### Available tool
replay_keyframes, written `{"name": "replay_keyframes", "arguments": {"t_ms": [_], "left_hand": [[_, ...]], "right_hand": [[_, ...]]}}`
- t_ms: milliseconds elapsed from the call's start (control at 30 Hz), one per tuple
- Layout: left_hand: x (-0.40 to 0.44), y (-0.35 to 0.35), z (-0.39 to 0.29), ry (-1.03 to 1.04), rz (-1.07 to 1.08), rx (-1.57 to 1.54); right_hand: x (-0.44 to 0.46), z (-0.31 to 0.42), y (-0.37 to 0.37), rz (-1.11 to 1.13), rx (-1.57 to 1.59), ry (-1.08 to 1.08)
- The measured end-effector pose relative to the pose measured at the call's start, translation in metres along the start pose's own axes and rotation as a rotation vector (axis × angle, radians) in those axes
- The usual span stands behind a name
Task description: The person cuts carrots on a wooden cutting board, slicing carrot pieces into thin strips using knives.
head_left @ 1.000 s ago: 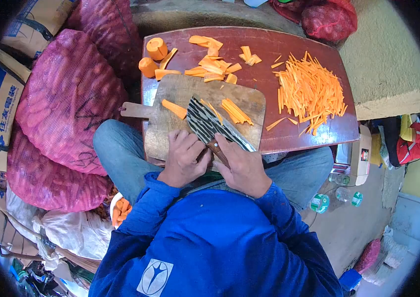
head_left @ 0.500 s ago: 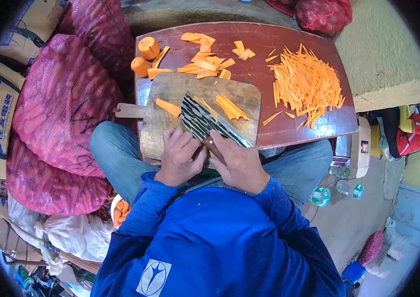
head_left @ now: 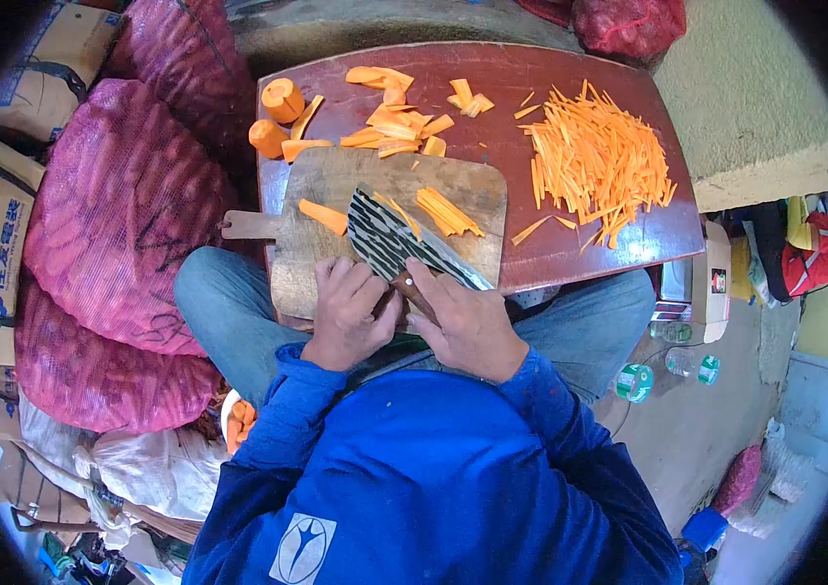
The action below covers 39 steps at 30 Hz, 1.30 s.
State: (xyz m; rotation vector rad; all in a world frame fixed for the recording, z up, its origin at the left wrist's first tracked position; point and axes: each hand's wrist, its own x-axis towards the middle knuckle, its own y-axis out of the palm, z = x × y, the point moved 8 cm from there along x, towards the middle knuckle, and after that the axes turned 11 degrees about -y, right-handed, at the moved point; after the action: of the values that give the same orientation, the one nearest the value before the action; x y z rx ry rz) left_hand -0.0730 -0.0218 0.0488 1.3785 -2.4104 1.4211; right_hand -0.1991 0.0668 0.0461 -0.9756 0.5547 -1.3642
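My right hand (head_left: pixel 470 324) grips the brown wooden handle of a broad kitchen knife (head_left: pixel 399 240) with a dark, wavy-patterned blade. The blade lies slantwise over the wooden cutting board (head_left: pixel 312 258), with a few carrot shreds at its upper edge. Close beside the knife's heel, my left hand (head_left: pixel 348 317) is curled closed at the board's near edge; whatever its fingers hold is hidden. A carrot slice (head_left: pixel 324 216) rests on the board left of the blade. To the right of the blade sits a small bundle of carrot sticks (head_left: pixel 449 212).
Shredded carrot (head_left: pixel 599 161) is heaped on the right of the red table (head_left: pixel 492 78). Carrot slices (head_left: pixel 396 124) and two carrot chunks (head_left: pixel 282 100) lie behind the board. Pink mesh sacks (head_left: pixel 126 219) stand at left. Plastic bottles (head_left: pixel 634 382) are on the floor at right.
The view has shifted slightly, so the table and board appear a little further left. Both hands and the knife keep nearly the same pose.
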Motion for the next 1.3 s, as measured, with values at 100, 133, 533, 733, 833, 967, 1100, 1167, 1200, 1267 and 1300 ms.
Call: {"name": "replay_keyframes", "arguments": {"t_ms": [100,133,533,733,833,967,1100,1167,1200,1267,1300], "left_hand": [[0.000,0.000,0.000,0.002,0.002,0.002],[0.000,0.000,0.000,0.003,0.004,0.006],[-0.001,0.000,0.002,0.001,0.006,0.010],[0.001,-0.001,-0.001,0.003,-0.011,-0.015],[0.000,-0.001,-0.001,0.010,-0.013,-0.008],[0.001,-0.001,0.000,-0.011,0.014,0.012],[0.001,-0.001,-0.001,0.006,0.007,0.020],[0.001,-0.001,-0.001,0.006,0.004,0.022],[0.000,-0.001,0.000,0.001,0.012,0.017],[0.001,0.000,0.000,-0.004,0.017,0.014],[0.002,-0.001,-0.001,-0.005,0.010,0.010]], "right_hand": [[0.000,-0.001,0.000,0.000,0.015,0.010],[0.000,0.000,-0.001,-0.002,0.016,0.008],[0.001,0.001,-0.001,-0.012,-0.009,-0.004],[0.001,0.002,-0.003,-0.047,-0.012,-0.051],[-0.001,0.003,-0.006,-0.046,-0.003,-0.039],[-0.001,0.008,-0.019,-0.010,0.081,0.030],[0.002,0.007,-0.028,-0.109,0.174,-0.010],[0.006,0.002,-0.033,-0.120,0.266,0.050],[0.006,0.000,-0.034,-0.119,0.267,0.049],[0.005,-0.012,-0.039,-0.180,0.405,0.128],[0.006,-0.013,-0.041,-0.179,0.405,0.126]]}}
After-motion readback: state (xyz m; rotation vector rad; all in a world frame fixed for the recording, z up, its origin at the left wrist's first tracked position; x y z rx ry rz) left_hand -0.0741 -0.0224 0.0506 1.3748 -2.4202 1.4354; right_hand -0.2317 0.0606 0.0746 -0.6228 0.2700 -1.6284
